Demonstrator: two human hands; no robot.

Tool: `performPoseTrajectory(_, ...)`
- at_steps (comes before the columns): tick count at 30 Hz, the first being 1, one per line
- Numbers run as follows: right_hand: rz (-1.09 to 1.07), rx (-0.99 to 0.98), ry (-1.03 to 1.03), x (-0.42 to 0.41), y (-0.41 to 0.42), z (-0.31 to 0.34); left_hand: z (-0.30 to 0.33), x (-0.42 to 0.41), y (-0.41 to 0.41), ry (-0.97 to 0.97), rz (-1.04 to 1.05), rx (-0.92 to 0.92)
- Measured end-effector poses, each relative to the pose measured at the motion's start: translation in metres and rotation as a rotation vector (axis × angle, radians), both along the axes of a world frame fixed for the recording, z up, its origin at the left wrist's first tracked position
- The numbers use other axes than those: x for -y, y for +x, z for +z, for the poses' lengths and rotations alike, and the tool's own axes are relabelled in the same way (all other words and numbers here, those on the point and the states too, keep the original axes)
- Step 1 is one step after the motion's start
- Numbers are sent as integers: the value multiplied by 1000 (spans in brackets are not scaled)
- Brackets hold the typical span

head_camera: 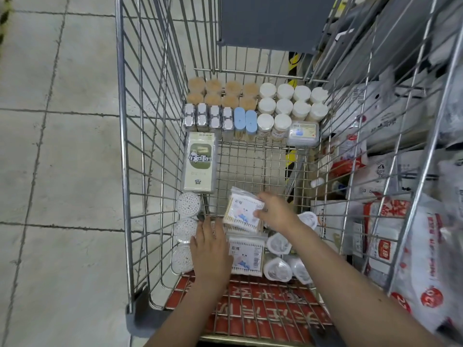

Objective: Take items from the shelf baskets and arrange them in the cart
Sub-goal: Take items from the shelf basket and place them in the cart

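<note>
fingers of the right hand [274, 211] were curled over the right edge of a cotton swab packet [244, 212], thumb on its printed face, so that the packet was grasped and held tilted just above the wire floor of the cart [140, 146]. fingers of the left hand [211, 249] lay nearly straight and close together, palm down, holding nothing; their tips reached toward the left edge of the grasped packet, and whether they touched it could not be told. a second packet [246, 255] of the same print lay flat just beside the left hand, nearer the camera than the grasped one. three round swab tubs [188, 204] stood in a column along the left wall, next to the left hand. clear lidded cups [278, 244] lay to the right of the flat packet, partly hidden by the right forearm. a tall green-labelled box [200, 162] lay flat beyond the round tubs. along the far end stood rows of toothpick jars [221, 92], white-capped jars [292, 100], silver-topped cases [209, 118], two blue-lidded holders [245, 121] and a small clear box [303, 133]. bagged goods filled the shelf baskets [400, 221] to the right of the cart.
</note>
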State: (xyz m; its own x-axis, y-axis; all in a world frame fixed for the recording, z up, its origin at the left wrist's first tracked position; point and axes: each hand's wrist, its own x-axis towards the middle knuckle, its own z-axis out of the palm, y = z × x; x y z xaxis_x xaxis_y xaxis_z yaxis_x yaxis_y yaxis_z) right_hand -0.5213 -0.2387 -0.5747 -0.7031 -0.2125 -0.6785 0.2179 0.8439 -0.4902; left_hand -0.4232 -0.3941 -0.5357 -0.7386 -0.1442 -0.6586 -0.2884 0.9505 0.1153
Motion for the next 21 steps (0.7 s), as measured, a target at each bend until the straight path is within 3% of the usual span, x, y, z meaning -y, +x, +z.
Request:
performPoseTrajectory(7, 246, -95, 123, 1, 0, 10, -2, 1, -2, 9, -20, 28)
performPoseTrajectory(21, 149, -146, 130, -7, 23, 29, 7, 12, -10, 89, -123, 76)
